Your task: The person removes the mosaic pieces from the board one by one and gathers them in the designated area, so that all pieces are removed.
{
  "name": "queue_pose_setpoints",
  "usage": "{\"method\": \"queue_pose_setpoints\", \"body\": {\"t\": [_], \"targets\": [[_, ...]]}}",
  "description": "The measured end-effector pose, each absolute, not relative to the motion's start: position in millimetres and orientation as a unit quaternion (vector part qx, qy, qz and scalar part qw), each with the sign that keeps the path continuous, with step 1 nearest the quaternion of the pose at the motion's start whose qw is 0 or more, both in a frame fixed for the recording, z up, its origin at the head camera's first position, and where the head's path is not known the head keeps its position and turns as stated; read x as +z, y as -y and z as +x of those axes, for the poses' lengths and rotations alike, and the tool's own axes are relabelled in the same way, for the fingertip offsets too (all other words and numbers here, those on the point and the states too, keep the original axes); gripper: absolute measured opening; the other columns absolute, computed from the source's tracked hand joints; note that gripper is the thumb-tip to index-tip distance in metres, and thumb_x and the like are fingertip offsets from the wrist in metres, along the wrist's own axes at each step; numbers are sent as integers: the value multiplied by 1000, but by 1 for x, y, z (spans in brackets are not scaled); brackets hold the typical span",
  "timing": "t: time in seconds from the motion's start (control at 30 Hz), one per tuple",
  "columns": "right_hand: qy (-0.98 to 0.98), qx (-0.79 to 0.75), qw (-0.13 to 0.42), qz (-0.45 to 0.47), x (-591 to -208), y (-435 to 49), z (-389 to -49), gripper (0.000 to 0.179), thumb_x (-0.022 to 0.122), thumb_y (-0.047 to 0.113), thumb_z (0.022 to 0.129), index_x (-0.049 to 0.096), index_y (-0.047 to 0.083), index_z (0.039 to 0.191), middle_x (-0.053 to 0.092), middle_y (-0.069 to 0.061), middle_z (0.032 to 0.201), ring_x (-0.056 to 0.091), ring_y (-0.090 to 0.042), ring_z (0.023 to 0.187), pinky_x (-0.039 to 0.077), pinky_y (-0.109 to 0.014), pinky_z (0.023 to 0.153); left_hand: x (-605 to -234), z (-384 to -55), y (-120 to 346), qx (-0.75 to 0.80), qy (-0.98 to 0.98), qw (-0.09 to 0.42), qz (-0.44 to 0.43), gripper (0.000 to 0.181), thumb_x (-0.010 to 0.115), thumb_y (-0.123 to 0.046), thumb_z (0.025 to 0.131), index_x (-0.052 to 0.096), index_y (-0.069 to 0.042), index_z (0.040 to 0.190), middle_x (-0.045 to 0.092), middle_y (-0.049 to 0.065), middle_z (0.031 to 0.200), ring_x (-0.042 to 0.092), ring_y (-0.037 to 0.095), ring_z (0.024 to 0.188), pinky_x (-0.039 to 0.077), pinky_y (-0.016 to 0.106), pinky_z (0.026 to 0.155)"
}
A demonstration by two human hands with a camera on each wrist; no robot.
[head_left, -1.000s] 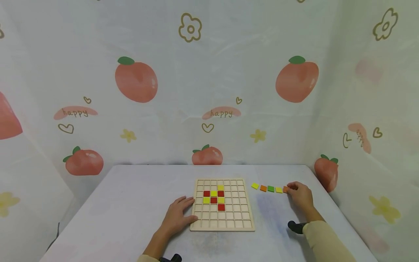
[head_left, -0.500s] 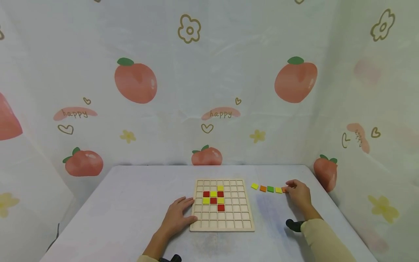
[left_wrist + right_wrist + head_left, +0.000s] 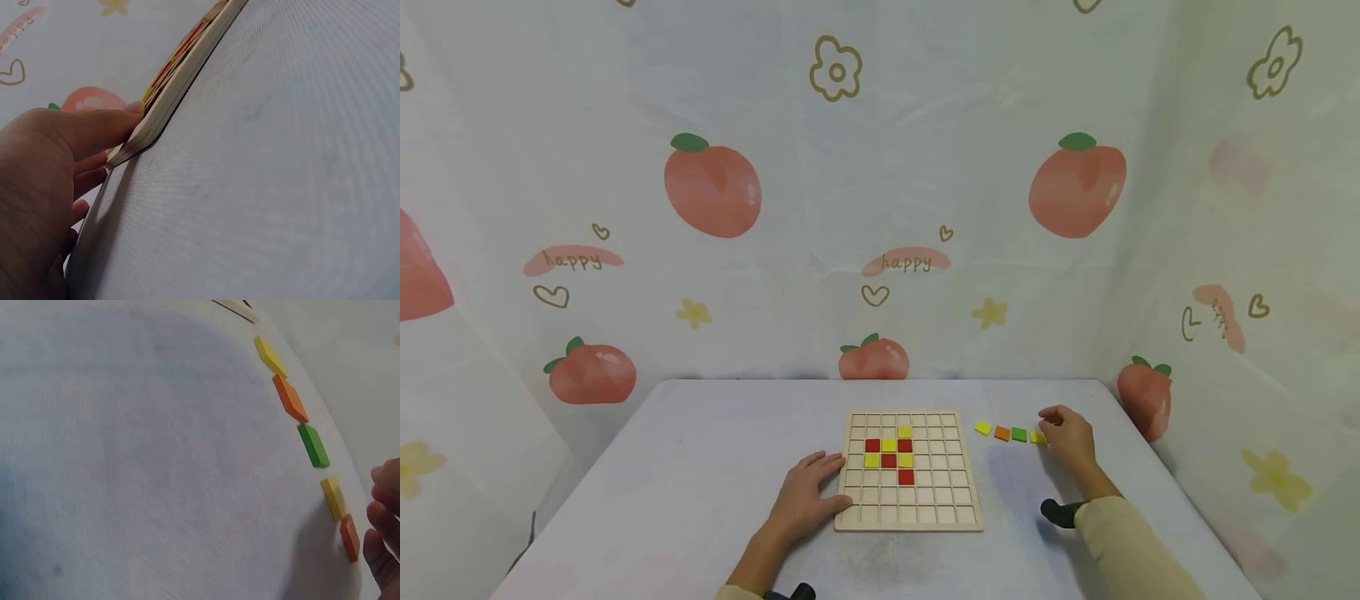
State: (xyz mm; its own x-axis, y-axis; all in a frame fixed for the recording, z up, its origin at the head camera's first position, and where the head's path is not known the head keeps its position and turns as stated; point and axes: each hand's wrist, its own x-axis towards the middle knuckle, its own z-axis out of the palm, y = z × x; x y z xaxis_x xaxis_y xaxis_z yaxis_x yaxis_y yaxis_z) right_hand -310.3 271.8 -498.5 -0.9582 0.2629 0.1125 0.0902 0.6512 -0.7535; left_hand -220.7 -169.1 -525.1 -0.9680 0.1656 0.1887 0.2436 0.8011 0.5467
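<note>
My left hand [image 3: 808, 496] rests along the left side of a wooden grid board [image 3: 940, 517], fingers extended. In the left wrist view its thumb touches the board's edge [image 3: 152, 128]. Red and yellow square tiles sit in some of the board's cells, among them a red tile [image 3: 906, 477] and a yellow tile [image 3: 905, 432]. My right hand [image 3: 1070, 437] hovers over the right end of a row of loose tiles, fingers loosely bent around nothing. Below its fingertips an orange tile [image 3: 350, 538] lies against a yellow tile [image 3: 334, 498]; the head view hides this orange tile behind the hand.
Farther left in the row lie a green tile [image 3: 1018, 434], another orange tile [image 3: 1002, 433] and a yellow tile [image 3: 982, 427]. The white table [image 3: 700, 467] ends at a patterned curtain [image 3: 775, 317] behind and on the sides.
My right hand has come away from the end orange tile, rising slightly and shifting left over the neighbouring yellow tile. The left hand and the board stay put.
</note>
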Motion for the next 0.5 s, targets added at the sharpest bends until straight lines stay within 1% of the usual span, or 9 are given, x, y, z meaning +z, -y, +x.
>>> {"method": "queue_pose_setpoints", "body": {"t": [0.1,0.17,0.33,0.4,0.5], "targets": [[902,408,108,-96,-498,-264,-310,19,56,3,94,61,-4,111,61,-22,105,56,-33,93,52,-43,81,-525,-221,169,-297,946,66,-109,65,74,-46,78,61,-12,132,58,3,135,39,33,134,30,61,105],[899,414,107,-92,-497,-258,-310,19,57,3,94,61,-4,111,61,-22,105,55,-33,93,52,-42,79,-526,-221,169,-297,946,66,-109,65,74,-46,78,62,-12,132,58,3,135,39,33,134,29,61,105],[896,424,100,-88,-497,-244,-310,17,58,4,94,62,-2,110,63,-19,105,57,-30,88,53,-33,68,-526,-221,170,-295,947,62,-108,67,73,-48,78,61,-13,133,57,3,136,39,33,134,29,61,105],[896,425,99,-83,-496,-239,-310,17,59,5,93,63,-1,109,64,-18,104,58,-28,87,53,-32,67,-527,-221,170,-295,947,61,-109,67,73,-49,78,61,-12,133,57,3,136,39,33,134,30,61,105],[897,425,105,-64,-496,-231,-310,17,60,5,92,64,-1,108,65,-17,102,59,-28,87,53,-34,69,-527,-221,170,-295,947,59,-108,68,73,-49,78,61,-12,133,57,3,136,39,33,134,29,61,105]]}}
